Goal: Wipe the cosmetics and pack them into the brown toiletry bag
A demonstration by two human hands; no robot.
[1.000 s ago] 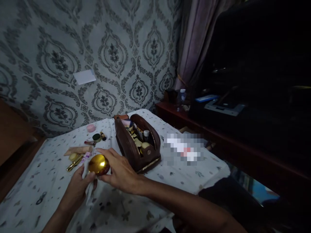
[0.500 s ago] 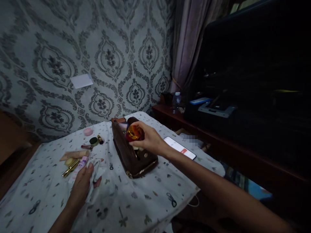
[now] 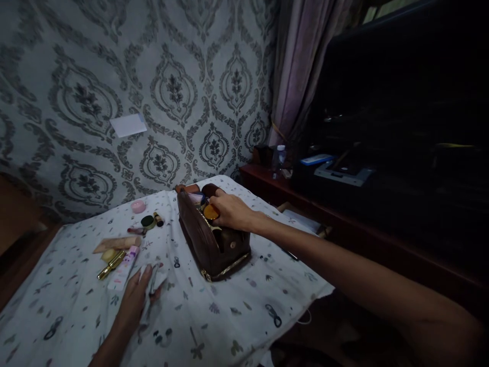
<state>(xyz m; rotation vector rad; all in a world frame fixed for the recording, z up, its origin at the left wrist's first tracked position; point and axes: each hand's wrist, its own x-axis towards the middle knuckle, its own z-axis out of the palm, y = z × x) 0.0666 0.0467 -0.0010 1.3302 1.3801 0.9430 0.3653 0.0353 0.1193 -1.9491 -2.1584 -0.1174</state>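
A brown cosmetic bag (image 3: 193, 237) with a gold zip stands unzipped on the patterned white cloth. In its opening, my right hand (image 3: 234, 211) grips a small round amber jar (image 3: 211, 212); the fingers partly cover it. Other items show inside the bag, too dark to name. My left hand (image 3: 133, 294) is closed on a crumpled pale cloth (image 3: 146, 306), low on the bed-like surface. Just beyond that hand lie a pink-and-white tube (image 3: 124, 267), a gold lipstick-like tube (image 3: 110, 265), a yellowish round item (image 3: 109, 255) and a beige tube (image 3: 118, 244).
Farther back are a pink jar (image 3: 138, 206), a dark green round lid (image 3: 147, 221) and a small dark bottle (image 3: 158, 219). A phone edge (image 3: 292, 254) shows under my right forearm. A plastic bottle (image 3: 280, 159) stands on the reddish-brown ledge (image 3: 263, 182).
My right hand has lowered the amber jar into the bag's opening. My right forearm now covers most of the phone. My left hand has shifted slightly toward me, uncovering more of the pink-and-white tube.
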